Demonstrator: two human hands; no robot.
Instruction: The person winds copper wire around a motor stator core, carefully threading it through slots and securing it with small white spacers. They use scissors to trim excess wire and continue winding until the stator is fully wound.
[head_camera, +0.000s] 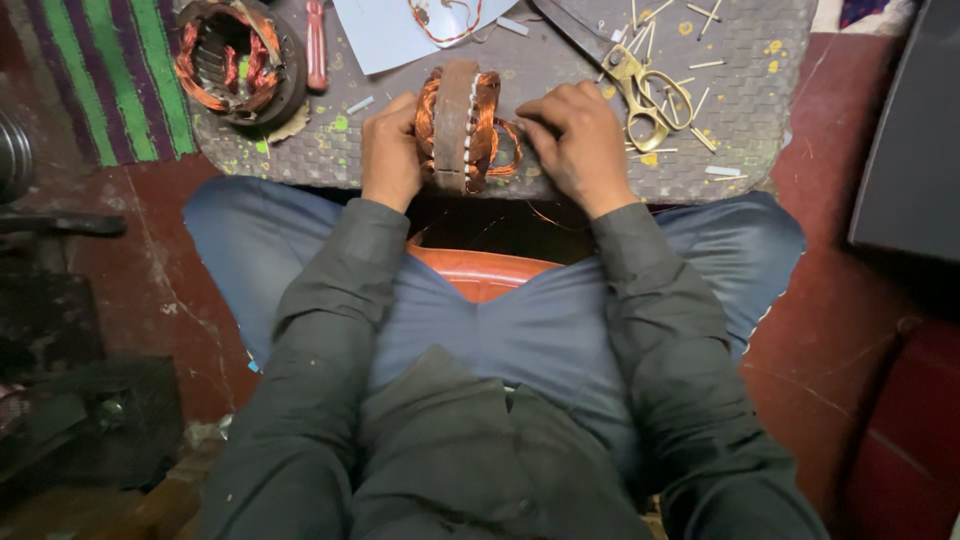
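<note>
A motor stator with copper wire windings stands on its edge on a grey woven mat. My left hand presses against its left side, fingers wrapped on the coil. My right hand rests on the mat at its right side, fingertips touching the copper winding. Both sleeves are dark grey.
A second stator with copper coils lies at the mat's far left, beside a red-handled tool. Brass-coloured scissors and several thin sticks lie at the right. A white paper sheet is at the back. An orange stool shows between my knees.
</note>
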